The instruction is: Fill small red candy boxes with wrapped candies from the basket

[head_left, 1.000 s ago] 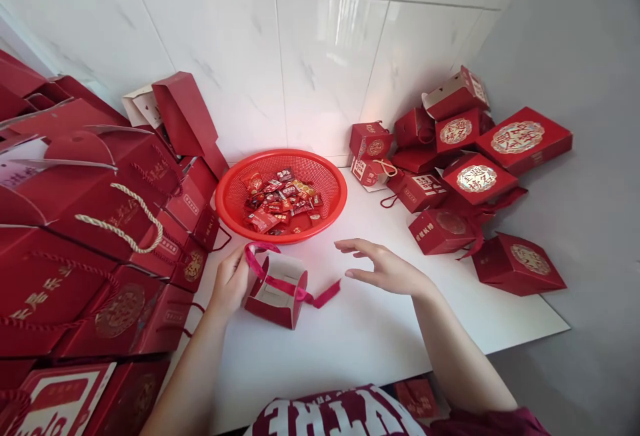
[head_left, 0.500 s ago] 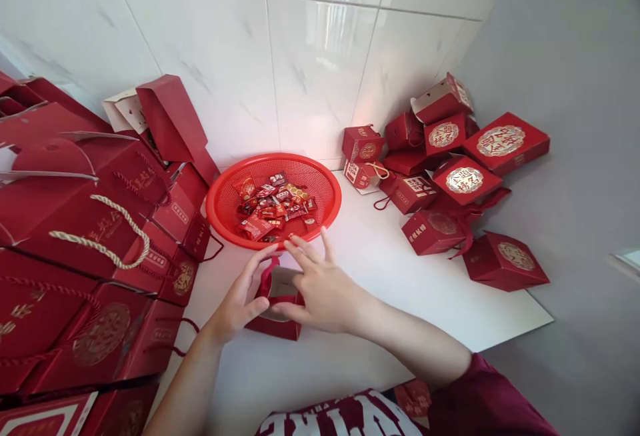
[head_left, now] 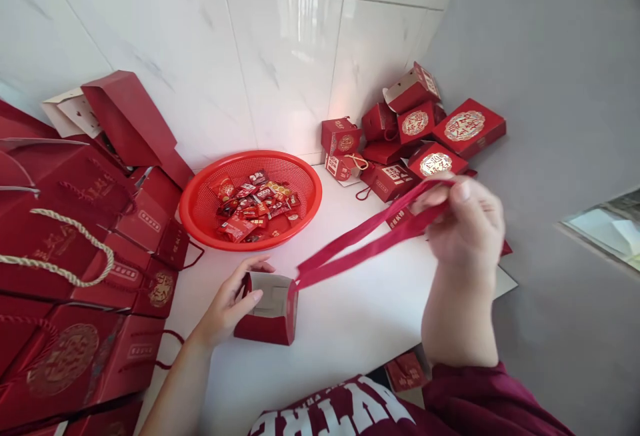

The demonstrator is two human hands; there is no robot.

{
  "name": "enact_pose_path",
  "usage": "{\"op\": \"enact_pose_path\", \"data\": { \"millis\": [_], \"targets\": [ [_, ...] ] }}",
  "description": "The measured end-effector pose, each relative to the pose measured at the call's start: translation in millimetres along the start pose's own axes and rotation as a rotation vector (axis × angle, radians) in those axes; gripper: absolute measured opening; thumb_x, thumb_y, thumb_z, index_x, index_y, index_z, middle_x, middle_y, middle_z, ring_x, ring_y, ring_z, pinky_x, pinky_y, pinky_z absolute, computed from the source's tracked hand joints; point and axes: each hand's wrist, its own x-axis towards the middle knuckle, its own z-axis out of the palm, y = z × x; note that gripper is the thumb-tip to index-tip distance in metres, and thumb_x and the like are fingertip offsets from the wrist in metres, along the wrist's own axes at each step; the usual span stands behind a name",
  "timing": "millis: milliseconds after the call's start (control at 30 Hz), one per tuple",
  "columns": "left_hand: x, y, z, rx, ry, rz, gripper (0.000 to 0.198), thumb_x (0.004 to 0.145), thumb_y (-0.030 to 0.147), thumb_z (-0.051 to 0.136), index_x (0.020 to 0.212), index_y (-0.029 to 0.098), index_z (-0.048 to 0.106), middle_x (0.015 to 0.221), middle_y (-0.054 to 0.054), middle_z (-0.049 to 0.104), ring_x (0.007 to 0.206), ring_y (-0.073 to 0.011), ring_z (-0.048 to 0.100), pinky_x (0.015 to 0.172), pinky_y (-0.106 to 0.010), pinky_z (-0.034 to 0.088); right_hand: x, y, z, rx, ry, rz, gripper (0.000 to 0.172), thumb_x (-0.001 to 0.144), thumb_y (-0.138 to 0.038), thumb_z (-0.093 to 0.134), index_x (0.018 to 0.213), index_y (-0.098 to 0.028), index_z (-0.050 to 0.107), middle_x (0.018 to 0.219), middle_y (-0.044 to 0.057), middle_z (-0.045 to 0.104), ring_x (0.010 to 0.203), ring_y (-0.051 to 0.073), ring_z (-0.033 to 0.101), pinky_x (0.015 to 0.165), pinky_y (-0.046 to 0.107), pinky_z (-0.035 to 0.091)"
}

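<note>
A small open red gift box stands on the white tabletop in front of me. My left hand grips its left wall, thumb on the far rim and fingers on the near side. A red ribbon runs taut from the box's right edge up to my right hand, which is raised and pinches the ribbon's end in closed fingers. Just beyond the box sits a red plastic basket holding several wrapped candies.
Large red gift bags with rope handles are stacked along the left. A heap of small closed red boxes lies at the back right by the tiled wall. The table's right edge ends near my right wrist.
My right hand took the ribbon at the box and drew it up and to the right until taut. My left hand stayed on the box. The view swung right.
</note>
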Motion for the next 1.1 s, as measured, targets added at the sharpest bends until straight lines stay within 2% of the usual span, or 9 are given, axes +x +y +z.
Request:
{"op": "enact_pose_path", "data": {
  "millis": [67,200,333,433,567,700,800,933,1100],
  "targets": [
    [1.2,0.8,0.1,-0.023,0.003,-0.019,0.052,0.093,0.041,0.058,0.140,0.023,0.046,0.127,-0.011,0.059,0.115,-0.0262,0.058,0.094,-0.030,0.050,8.4,2.3,-36.4,-0.312,0.173,0.034,0.026,0.091,-0.046,0.065,0.083,-0.025,0.076,0.073,0.002,0.062,0.051,0.012,0.042,0.049,0.028,0.035],
    [2.8,5.7,2.6,-0.021,0.027,-0.032,0.048,0.093,0.041,0.058,0.136,0.023,0.048,0.124,-0.010,0.058,0.112,-0.0249,0.059,0.092,-0.028,0.050,29.5,15.9,-104.2,-1.166,0.175,0.294,0.016,0.087,-0.033,0.065,0.087,-0.022,0.078,0.061,0.004,0.063,0.060,0.020,0.053,0.072,0.038,0.045],
    [3.4,8.8,5.3,0.008,0.038,-0.038,0.046,0.093,0.042,0.058,0.134,0.024,0.050,0.125,-0.010,0.058,0.113,-0.0243,0.058,0.094,-0.028,0.050,53.1,40.1,-149.4,-1.539,0.202,0.511,0.032,0.089,-0.018,0.050,0.108,-0.018,0.076,0.094,0.015,0.073,0.094,0.029,0.063,0.083,0.037,0.045],
    [3.5,7.8,6.0,0.011,0.042,-0.035,0.046,0.093,0.043,0.059,0.134,0.024,0.051,0.125,-0.009,0.058,0.114,-0.0244,0.058,0.095,-0.028,0.050,65.6,62.4,-163.0,-1.581,0.220,0.640,0.040,0.096,-0.024,0.041,0.118,-0.013,0.072,0.112,0.023,0.070,0.108,0.034,0.062,0.084,0.040,0.045],
    [3.8,4.9,5.6,0.019,0.040,-0.024,0.045,0.093,0.042,0.059,0.134,0.025,0.050,0.124,-0.009,0.060,0.113,-0.0238,0.060,0.097,-0.029,0.050,69.3,101.5,-160.8,-1.526,0.110,0.760,0.052,0.100,-0.043,0.038,0.117,-0.008,0.072,0.115,0.030,0.066,0.109,0.040,0.062,0.084,0.046,0.047],
    [4.0,4.1,4.8,0.025,0.030,-0.017,0.045,0.094,0.043,0.058,0.134,0.024,0.049,0.125,-0.009,0.058,0.114,-0.0241,0.059,0.098,-0.031,0.049,63.8,143.5,-150.4,-1.470,-0.013,0.823,0.058,0.091,-0.055,0.056,0.116,-0.005,0.071,0.115,0.030,0.066,0.108,0.041,0.063,0.087,0.048,0.049],
    [3.6,4.2,4.1,0.019,0.033,-0.021,0.046,0.094,0.043,0.058,0.134,0.024,0.048,0.125,-0.010,0.058,0.113,-0.0250,0.059,0.098,-0.032,0.049,58.2,162.7,-146.1,-1.450,-0.034,0.815,0.050,0.085,-0.050,0.068,0.110,-0.008,0.073,0.109,0.026,0.068,0.102,0.040,0.065,0.083,0.047,0.050],
    [3.4,3.8,3.0,0.017,0.033,-0.022,0.045,0.094,0.044,0.057,0.134,0.023,0.048,0.125,-0.010,0.057,0.115,-0.0262,0.058,0.096,-0.033,0.049,56.9,159.6,-149.9,-1.436,0.028,0.693,0.030,0.089,-0.036,0.064,0.107,-0.015,0.076,0.103,0.019,0.071,0.095,0.033,0.065,0.077,0.039,0.047],
    [3.9,3.0,3.1,0.049,0.050,-0.003,0.042,0.095,0.042,0.056,0.133,0.024,0.049,0.124,-0.009,0.058,0.113,-0.0241,0.059,0.097,-0.032,0.049,64.7,117.8,-161.0,-1.481,0.255,0.434,0.033,0.095,-0.038,0.057,0.107,-0.013,0.075,0.095,0.018,0.069,0.090,0.027,0.061,0.076,0.034,0.041]
  ]
}}
